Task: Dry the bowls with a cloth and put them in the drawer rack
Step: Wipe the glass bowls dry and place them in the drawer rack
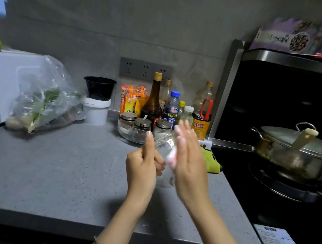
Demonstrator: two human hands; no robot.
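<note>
We saw the left hand [143, 164] curled round the edge of a clear glass bowl [162, 149], thumb up, steadying it in the air so the other could work. The right hand [187, 161] lay flat, fingers straight, pressing a white and pink cloth [172, 158] against the bowl's side; its blur made us judge it mid-wipe. Both hung above the grey counter [49, 169], near a tray of spice jars [134, 133] and a yellow rag [211, 161]. 1 bowl was in hand; no drawer rack showed, so putting away seemed not yet begun.
</note>
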